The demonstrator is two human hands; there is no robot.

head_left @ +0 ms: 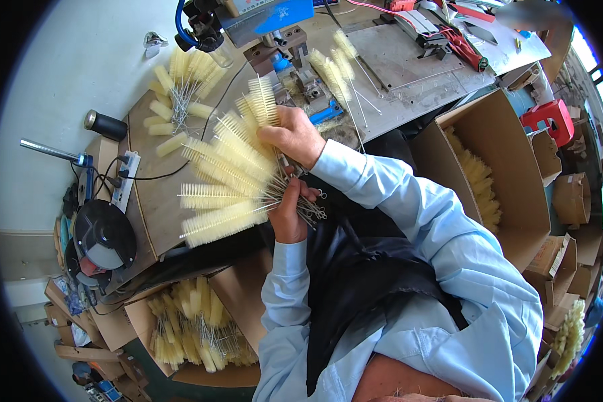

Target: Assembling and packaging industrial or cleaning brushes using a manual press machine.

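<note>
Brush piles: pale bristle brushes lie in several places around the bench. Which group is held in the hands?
The fanned bunch at centre: left hand grips its wire stems, right hand rests on top. The other brushes lie loose on the bench or in cardboard boxes.

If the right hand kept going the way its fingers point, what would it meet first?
The right hand points up-left over the fanned pale yellow bottle brushes. Past their bristle tips it would probably meet the loose brush pile on the bench, though depth is unclear.

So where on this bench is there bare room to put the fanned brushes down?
Bare wood shows between the brush pile and the power strip, below the fan of brushes that both hands grip. The grey plate has a bare middle. Around the machine it is crowded.
</note>
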